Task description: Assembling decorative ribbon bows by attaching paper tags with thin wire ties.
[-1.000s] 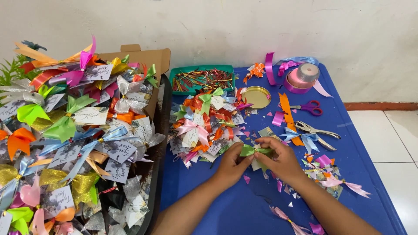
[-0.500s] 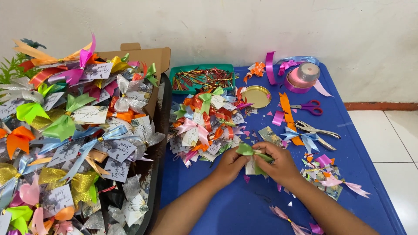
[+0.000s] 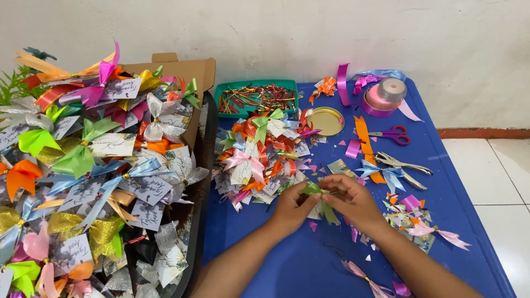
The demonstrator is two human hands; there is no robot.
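Green ribbon bow (image 3: 316, 190) sat pinched between the fingers of the left hand (image 3: 291, 205) and the right hand (image 3: 353, 200), low over the blue bench (image 3: 287, 265). Just beyond lay a heap of finished bows (image 3: 262, 157); scissors (image 3: 391, 134) lay farther right

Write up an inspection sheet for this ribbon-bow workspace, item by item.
Surface: blue table, strewn with ribbon scraps.
Job's things: green ribbon bow, pinched between both hands over the table.
Clutter: pile of finished bows with tags; green tray of wire ties; gold lid; pink ribbon spool; purple-handled scissors; metal pliers; box heaped with tagged bows at the left.
Grippers: left hand and right hand, fingers closed on the bow.
Cables: nothing seen.
Surroundings: white wall; white tiled floor at the right.
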